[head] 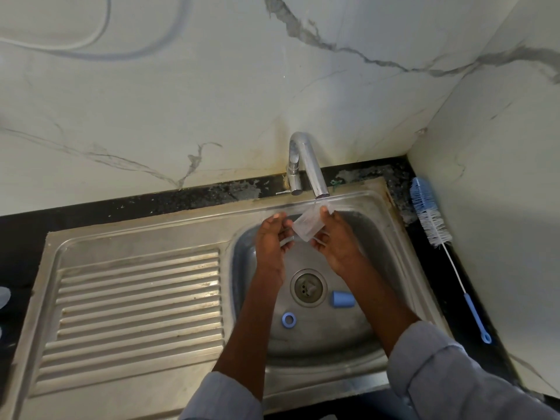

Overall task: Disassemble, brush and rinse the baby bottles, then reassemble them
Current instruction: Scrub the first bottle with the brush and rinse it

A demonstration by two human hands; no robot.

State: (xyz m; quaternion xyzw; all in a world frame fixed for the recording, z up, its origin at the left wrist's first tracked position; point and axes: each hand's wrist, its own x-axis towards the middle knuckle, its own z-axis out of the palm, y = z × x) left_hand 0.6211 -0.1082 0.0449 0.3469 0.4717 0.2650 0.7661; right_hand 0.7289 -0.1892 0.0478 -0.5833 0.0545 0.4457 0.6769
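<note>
Steel sink [391,225], both hands' fingers [325,212] pinching clear bottle [307,227] under tap [312,168]

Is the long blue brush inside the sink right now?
No, the brush lies on the dark counter to the right of the sink, leaning toward the wall, with neither hand touching it.

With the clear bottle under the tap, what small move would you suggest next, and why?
Probably tip the bottle to pour it out. Both hands, left and right, hold it under the tap, where water runs; the brush lies aside, while ring and cap wait in the sink.
</note>
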